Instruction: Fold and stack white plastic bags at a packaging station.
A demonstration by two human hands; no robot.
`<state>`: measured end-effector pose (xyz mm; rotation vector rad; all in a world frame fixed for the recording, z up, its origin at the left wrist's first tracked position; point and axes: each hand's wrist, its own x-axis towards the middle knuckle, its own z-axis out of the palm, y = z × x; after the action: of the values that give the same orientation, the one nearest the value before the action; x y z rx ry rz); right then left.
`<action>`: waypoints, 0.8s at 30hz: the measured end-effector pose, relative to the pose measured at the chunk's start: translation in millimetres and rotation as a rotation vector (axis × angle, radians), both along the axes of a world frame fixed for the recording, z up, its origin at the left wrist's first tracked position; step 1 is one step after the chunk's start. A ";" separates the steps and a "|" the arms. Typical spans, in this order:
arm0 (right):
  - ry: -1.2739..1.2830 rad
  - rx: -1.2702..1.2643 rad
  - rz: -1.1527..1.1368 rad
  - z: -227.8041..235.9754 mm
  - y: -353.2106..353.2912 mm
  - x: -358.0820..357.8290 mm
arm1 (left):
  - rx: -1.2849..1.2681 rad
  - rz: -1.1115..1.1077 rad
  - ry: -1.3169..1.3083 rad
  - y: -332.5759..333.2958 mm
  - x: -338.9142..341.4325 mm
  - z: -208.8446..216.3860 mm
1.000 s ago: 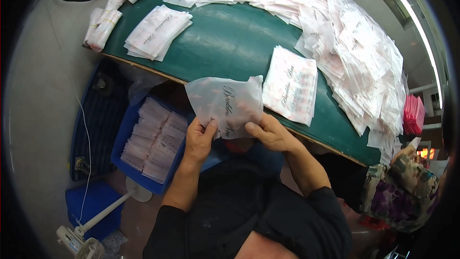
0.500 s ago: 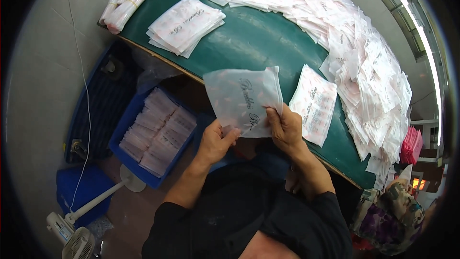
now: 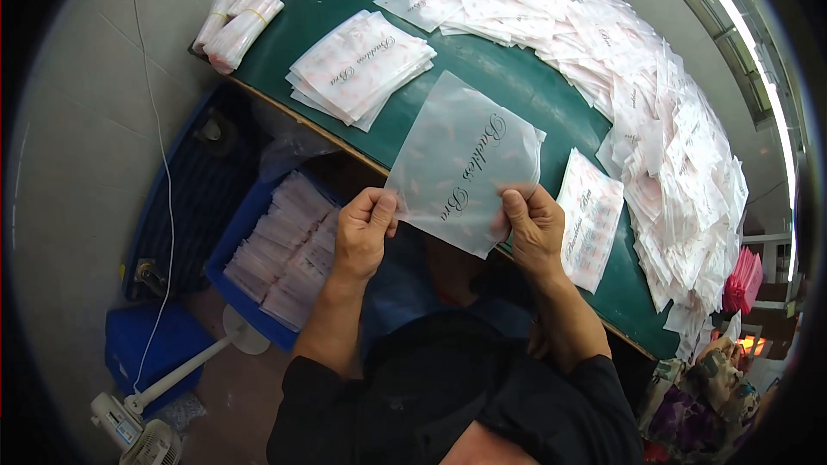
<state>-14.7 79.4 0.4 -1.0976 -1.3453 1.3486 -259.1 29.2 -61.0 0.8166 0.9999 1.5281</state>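
Between my two hands a translucent frosted plastic bag [image 3: 465,151] with dark script and faint pink marks is held up, tilted, over the table's near edge. My left hand [image 3: 366,228] pinches its left corner between thumb and fingers. Its lower right side is gripped by my right hand [image 3: 530,228], thumb on top and some fingers behind the film. Just right of that hand lies a small stack of printed bags [image 3: 590,220]. A larger stack of the same bags [image 3: 357,69] sits farther left on the green table [image 3: 482,60].
A long heap of loose bags [image 3: 663,138] runs along the table's far and right side. Rolled, banded bundles [image 3: 250,26] lie at the far left corner. Below the left edge stands a blue crate [image 3: 220,245] of packed bags, near a fan [image 3: 129,430]. Someone in patterned clothing [image 3: 698,396] is at right.
The bag has turned and spread flatter, its top corner now pointing away. My left hand has moved up to the bag's left corner; my right hand has shifted slightly right and down.
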 end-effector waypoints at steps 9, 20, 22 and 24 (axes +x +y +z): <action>0.057 0.038 0.064 13.0 21.2 1.6 | 0.032 0.182 0.451 150.7 -95.9 40.8; -0.868 0.611 -0.355 5.0 8.2 230.3 | 0.337 0.409 1.205 164.3 90.1 36.6; -0.924 0.578 -0.416 -5.2 -1.1 256.3 | 0.466 -0.015 0.904 145.1 176.4 36.7; -1.046 0.522 -0.261 -11.1 -14.5 284.4 | 0.381 -0.281 0.873 122.0 264.2 40.9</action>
<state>269.7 64.9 -10.7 -1.5841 -2.0168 0.1147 5.1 151.2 -20.0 1.9075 1.1340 1.1168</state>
